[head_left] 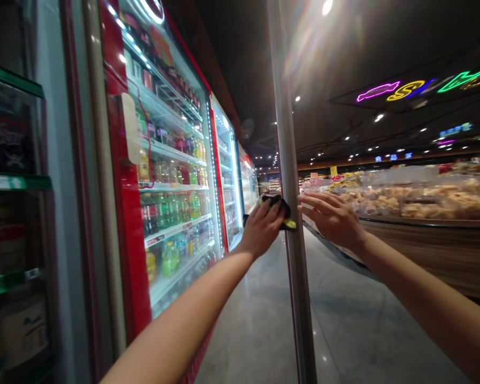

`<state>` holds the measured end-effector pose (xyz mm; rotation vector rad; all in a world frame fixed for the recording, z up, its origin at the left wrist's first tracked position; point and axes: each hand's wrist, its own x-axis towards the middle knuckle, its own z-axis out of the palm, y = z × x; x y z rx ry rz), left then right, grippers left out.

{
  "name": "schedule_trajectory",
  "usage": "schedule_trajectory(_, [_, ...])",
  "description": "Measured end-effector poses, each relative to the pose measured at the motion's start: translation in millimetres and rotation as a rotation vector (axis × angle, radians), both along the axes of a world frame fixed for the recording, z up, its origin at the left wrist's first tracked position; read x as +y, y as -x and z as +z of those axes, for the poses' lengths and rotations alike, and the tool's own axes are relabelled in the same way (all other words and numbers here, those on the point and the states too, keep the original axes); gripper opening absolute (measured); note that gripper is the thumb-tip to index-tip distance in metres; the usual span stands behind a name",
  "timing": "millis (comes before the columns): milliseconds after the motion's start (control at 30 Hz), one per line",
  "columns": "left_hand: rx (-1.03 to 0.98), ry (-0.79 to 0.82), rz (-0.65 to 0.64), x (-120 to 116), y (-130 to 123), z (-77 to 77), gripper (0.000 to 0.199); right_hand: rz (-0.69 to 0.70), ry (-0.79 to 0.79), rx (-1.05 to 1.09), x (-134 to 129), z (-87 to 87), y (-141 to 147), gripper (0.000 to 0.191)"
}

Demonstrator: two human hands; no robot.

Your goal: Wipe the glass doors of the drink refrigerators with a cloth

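Note:
My left hand presses a dark cloth with yellow edges at the left side of an upright metal door frame. Its fingers are bent over the cloth, which is bunched under them. The frame appears to edge a glass door that stands swung out, and the glass itself is hard to make out. On the other side of the frame, my right hand is open, its fingers stretched toward the metal. Its fingertips reach the frame's right edge; whether they press on it I cannot tell.
To the left stands a lit red drinks cooler with shelves of bottles; more coolers run behind it. Dark shelving fills the far left. A wood-sided display counter heaped with goods is at right. Grey floor lies below.

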<state>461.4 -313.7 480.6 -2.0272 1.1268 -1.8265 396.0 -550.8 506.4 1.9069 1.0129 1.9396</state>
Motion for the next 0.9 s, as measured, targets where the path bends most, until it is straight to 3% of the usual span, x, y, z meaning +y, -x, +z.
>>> schedule_trajectory(67, [-0.078,-0.146,-0.020,13,0,-24.2,0.042,0.003,-0.003,0.000,0,-2.1,-1,0.032])
schedule_trajectory(133, [-0.131,-0.295,-0.047,23,0,-25.0,0.038,-0.003,0.014,0.005,1,-2.1,0,0.032])
schedule_trajectory(200, [-0.128,-0.326,-0.038,26,-1,-4.1,0.036,-0.009,0.016,0.007,4,-0.2,1,0.031])
schedule_trajectory(233, [-0.106,-0.264,-0.013,25,-2,9.6,0.037,-0.008,0.008,0.007,5,1.1,1,0.032])
schedule_trajectory(300, [-0.052,-0.023,0.053,21,-3,30.2,0.041,0.002,-0.012,0.010,8,3.0,3,0.034])
schedule_trajectory(333, [-0.033,0.087,0.076,17,-4,32.4,0.043,0.009,-0.018,0.014,9,3.2,3,0.035])
schedule_trajectory(400, [-0.026,0.154,0.087,12,-5,16.9,0.046,0.019,-0.021,0.026,13,2.0,3,0.036])
schedule_trajectory(533, [-0.165,-0.203,-0.013,21,-10,-47.0,0.039,0.005,-0.019,0.066,23,-4.9,0,0.035])
schedule_trajectory(567, [-0.177,-0.293,-0.033,28,-10,-54.8,0.037,0.001,-0.007,0.079,26,-6.6,0,0.035])
schedule_trajectory(633, [-0.150,-0.366,-0.044,46,-11,-51.0,0.038,-0.001,0.029,0.098,32,-9.6,-1,0.034])
schedule_trajectory(700, [-0.073,-0.238,-0.001,67,-11,-28.9,0.042,-0.001,0.062,0.104,38,-12.4,-2,0.033])
schedule_trajectory(800, [0.010,0.188,0.112,90,-10,-2.4,0.053,0.001,0.087,0.092,43,-17.0,-2,0.031])
schedule_trajectory(867, [0.019,0.353,0.151,93,-10,-8.1,0.058,0.009,0.100,0.087,46,-19.6,-3,0.030])
schedule_trajectory(900, [0.010,0.350,0.149,91,-11,-17.3,0.057,0.013,0.103,0.084,47,-20.5,-3,0.029])
